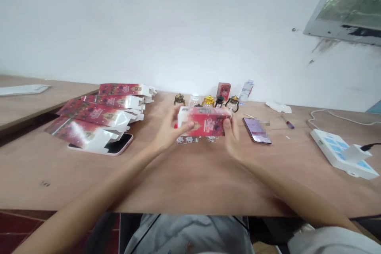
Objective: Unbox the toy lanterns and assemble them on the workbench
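Observation:
Both hands hold a red and white carton box (205, 121) lying sideways a little above the wooden table (184, 174). My left hand (169, 131) grips its left, white end, fingers closed on it. My right hand (232, 137) clasps the right end, thumb on the front face. Under the box lie a few small white pieces (190, 139) on the table. Behind the box stands a row of small bottles with gold and black caps (208, 101).
A pile of flattened red cartons (98, 115) lies at the left, partly over a pink-cased phone (119, 147). Another phone (257, 130) lies right of the box. A white power strip (342, 152) with a plug sits at the far right. An upright red box (223, 90) and a water bottle (247, 90) stand by the wall.

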`<state>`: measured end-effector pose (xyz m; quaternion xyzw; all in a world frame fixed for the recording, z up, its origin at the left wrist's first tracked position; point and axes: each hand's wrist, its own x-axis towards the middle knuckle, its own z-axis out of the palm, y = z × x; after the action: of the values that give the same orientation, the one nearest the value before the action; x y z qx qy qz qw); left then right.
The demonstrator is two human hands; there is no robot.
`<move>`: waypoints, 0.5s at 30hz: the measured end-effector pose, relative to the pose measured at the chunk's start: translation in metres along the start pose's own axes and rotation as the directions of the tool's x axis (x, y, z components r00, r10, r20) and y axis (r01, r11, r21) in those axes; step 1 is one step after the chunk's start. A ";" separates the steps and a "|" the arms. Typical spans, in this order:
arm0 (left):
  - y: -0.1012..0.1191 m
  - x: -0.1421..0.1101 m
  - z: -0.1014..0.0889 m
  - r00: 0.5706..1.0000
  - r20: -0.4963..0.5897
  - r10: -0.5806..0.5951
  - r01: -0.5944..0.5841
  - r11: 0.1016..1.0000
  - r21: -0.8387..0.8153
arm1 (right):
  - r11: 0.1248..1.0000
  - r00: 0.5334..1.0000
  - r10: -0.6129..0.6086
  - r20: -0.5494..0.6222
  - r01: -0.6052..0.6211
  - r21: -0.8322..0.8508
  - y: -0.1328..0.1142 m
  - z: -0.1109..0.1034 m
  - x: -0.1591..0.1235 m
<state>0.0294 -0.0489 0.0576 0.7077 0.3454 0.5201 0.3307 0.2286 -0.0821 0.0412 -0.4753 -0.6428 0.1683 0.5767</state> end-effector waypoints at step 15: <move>-0.028 -0.008 -0.001 0.930 0.057 -0.362 0.357 0.859 -0.368 | 0.986 0.991 -0.024 -0.134 0.045 0.159 0.053 -0.007 -0.019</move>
<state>0.0222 -0.0405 0.0310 0.5514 0.3687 0.5103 0.5473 0.2550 -0.0737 -0.0081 -0.4260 -0.5957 0.1780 0.6573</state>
